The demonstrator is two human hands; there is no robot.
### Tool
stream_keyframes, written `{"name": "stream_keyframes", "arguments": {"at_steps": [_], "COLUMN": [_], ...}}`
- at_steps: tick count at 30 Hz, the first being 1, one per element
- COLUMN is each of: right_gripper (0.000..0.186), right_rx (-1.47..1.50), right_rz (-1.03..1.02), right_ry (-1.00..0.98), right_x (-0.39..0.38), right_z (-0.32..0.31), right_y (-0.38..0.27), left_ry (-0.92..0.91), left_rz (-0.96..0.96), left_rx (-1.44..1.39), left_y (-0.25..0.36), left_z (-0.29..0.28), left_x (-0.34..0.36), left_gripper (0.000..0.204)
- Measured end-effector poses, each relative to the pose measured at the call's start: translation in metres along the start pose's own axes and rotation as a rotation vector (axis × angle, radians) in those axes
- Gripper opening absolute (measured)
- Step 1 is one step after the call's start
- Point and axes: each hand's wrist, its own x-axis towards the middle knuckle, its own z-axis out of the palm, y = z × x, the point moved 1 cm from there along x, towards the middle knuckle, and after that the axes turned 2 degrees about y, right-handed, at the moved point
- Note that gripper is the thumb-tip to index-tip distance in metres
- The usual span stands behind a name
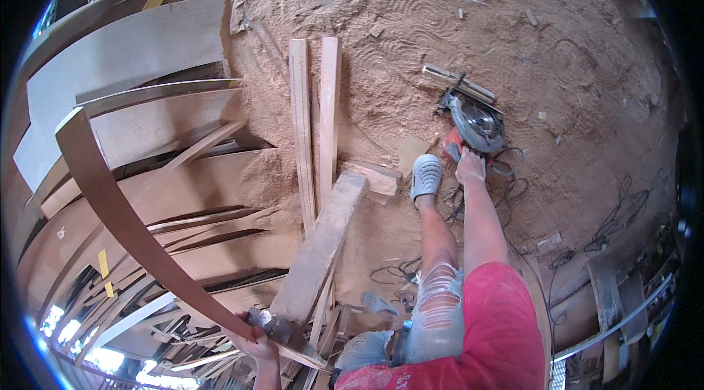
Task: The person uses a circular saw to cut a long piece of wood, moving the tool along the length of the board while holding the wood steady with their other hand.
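My left hand (258, 344) is closed around the lower end of a long wooden plank (136, 225), which rises up and to the left, looking curved near the picture's rim. Beside that hand is the near end of a thick wooden beam (317, 254). At the end of my outstretched right arm, my right hand (471, 167) grips the handle of a circular saw (480, 122). The saw has a round metal guard and a red-orange body, and it is down at the sawdust-covered ground. Part of its handle is hidden by my fingers.
Two upright-lying timber strips (330, 107) are on the sawdust ahead of the beam. Boards and offcuts (125, 60) are piled along the left. My foot in a grey clog (425, 176) is close to the saw. Dark cables (623, 206) trail over the ground at right.
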Motion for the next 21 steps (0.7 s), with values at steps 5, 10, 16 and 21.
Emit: {"name": "stream_keyframes", "arguments": {"at_steps": [5, 10, 16, 21], "right_gripper": [0.057, 0.068, 0.045, 0.040], "right_rx": [-0.011, 0.280, 0.766, 0.720], "right_rz": [-0.014, -0.186, -0.283, -0.301], "right_ry": [-0.035, 0.063, 0.000, 0.249], "right_x": [-0.004, -0.057, -0.209, -0.385], "right_z": [-0.035, -0.109, -0.205, -0.284], "right_y": [-0.012, -0.001, 0.012, 0.004], "left_ry": [-0.045, -0.024, 0.030, 0.088], "left_rz": [-0.016, -0.105, -0.152, -0.098], "left_rx": [-0.011, 0.087, 0.050, 0.072], "left_y": [-0.004, 0.004, 0.036, 0.046], "left_z": [-0.005, -0.004, -0.006, -0.010], "left_x": [-0.001, 0.000, 0.009, 0.013], "left_gripper": [0.080, 0.093, 0.055, 0.060]}}
